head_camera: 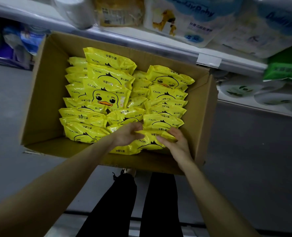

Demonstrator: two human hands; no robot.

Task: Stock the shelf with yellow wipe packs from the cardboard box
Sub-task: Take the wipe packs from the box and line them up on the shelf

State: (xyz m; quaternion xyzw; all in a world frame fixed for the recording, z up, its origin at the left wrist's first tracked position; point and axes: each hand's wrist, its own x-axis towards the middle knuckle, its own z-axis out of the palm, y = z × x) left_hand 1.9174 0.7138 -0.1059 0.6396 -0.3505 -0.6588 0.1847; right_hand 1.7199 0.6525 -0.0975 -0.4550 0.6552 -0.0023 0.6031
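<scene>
An open cardboard box [46,103] stands on the floor below the shelves, filled with several yellow wipe packs printed with a duck face [106,98]. Both my hands reach into its near end. My left hand [127,135] and my right hand [174,140] grip the same yellow pack [147,141] from either side, fingers curled over its upper edge. That pack lies on top of another yellow pack [124,149] at the box's near wall.
A shelf edge [159,47] runs above the box, holding white baby-product packs [184,19] and a yellow-labelled pack [119,12]. Lower right are green packs [283,72] and white round packs [241,89]. My legs in black trousers [135,206] stand on grey floor by the box.
</scene>
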